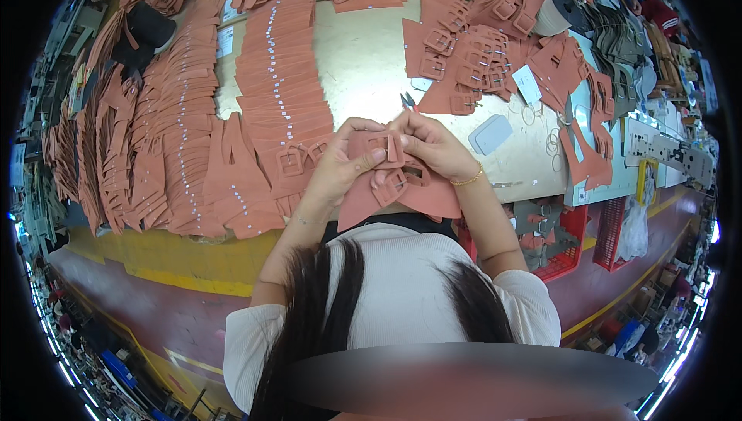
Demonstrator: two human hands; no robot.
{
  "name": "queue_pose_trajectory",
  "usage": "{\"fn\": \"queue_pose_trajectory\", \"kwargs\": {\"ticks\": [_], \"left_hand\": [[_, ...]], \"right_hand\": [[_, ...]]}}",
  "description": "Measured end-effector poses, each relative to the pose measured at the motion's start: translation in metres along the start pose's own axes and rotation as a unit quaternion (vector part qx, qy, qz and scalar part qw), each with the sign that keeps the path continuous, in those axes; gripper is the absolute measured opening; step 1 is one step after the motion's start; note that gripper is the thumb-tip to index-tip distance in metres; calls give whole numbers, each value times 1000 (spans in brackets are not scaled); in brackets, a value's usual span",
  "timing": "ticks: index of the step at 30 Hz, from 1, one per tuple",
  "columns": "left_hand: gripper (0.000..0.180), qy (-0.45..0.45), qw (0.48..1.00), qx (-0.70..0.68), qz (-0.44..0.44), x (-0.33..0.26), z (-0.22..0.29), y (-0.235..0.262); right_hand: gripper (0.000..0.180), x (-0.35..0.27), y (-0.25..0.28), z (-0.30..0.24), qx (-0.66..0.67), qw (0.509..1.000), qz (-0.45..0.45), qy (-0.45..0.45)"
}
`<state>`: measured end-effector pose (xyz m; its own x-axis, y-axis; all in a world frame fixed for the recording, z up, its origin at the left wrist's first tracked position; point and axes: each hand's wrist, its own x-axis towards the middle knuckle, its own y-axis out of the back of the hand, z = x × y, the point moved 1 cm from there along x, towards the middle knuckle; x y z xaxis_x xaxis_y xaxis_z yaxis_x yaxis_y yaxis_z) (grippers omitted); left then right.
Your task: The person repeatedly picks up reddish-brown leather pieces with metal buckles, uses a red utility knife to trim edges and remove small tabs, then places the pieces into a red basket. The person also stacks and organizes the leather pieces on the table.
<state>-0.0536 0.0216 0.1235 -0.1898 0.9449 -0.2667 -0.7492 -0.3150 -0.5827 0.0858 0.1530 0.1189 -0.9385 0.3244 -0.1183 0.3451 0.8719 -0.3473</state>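
My left hand (340,162) and my right hand (440,147) are both closed on a terracotta leather piece (433,198) near the table's front edge. Between my thumbs sits a square covered buckle (380,146) on one of its straps. A second buckle (392,188) of the same colour hangs lower on the piece. Some of my fingertips are hidden behind the leather. Just beyond my hands lies a pair of thread snips (410,103). More buckled pieces (290,160) rest by my left wrist.
Overlapping rows of cut leather pieces (274,66) cover the table's left side. Pieces with buckles (483,66) are heaped at the far right. Pale cards (491,135) lie right of my hands, and a thread cone (552,19) stands behind. A red crate (570,247) sits below the table's right edge.
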Motion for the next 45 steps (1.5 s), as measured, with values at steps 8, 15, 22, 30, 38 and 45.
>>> {"fn": "queue_pose_trajectory", "kwargs": {"ticks": [8,15,22,30,38,45], "left_hand": [[30,-82,988,92,93,2,13,-8],[31,-125,962,181,163,10,19,-7],[32,-94,968,169,162,6,27,-12],[30,-122,960,192,161,9,24,-12],[26,-221,907,288,213,15,19,-12],[25,-89,977,191,39,-5,19,-9]], "right_hand": [[25,-1,-25,-9,-290,911,158,246],[21,-2,-26,1,-162,930,288,160],[19,1,-22,4,-16,949,269,164],[20,1,-25,1,37,949,266,165],[21,-9,-44,-10,-361,866,228,260],[49,4,-10,-24,-419,868,121,239]]}}
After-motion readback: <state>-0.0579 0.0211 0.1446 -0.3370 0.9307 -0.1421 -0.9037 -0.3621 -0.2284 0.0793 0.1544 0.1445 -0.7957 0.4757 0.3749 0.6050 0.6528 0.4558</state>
